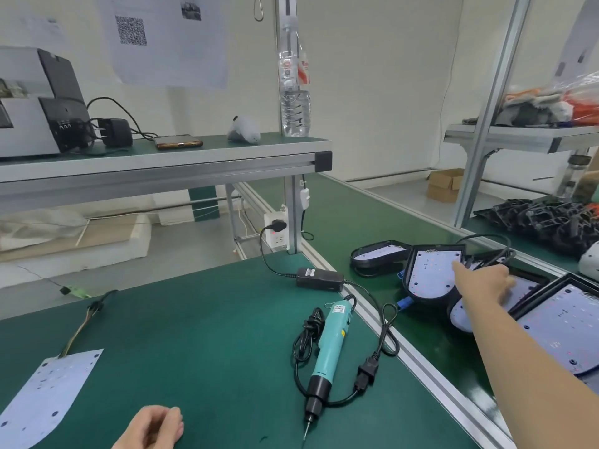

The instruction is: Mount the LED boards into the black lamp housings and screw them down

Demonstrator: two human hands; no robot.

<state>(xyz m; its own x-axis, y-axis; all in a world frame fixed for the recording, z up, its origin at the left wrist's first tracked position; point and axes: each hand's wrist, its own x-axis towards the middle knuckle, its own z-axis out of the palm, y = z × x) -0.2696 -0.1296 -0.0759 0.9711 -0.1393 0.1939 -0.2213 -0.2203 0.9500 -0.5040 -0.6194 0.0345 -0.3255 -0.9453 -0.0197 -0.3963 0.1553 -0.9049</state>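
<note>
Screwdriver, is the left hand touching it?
Apart. The head view shows bare green mat between the left hand and the screwdriver, which lies to its right.

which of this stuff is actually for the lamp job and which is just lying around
For the job:
- black lamp housing
- the LED board seated in it
- loose LED board
- electric screwdriver
- pile of black housings

Lying about:
- water bottle
- phone
- grey machine
- cardboard box

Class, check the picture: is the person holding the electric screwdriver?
No, the electric screwdriver lies untouched on the green bench, while the right hand is at a lamp housing.
</note>
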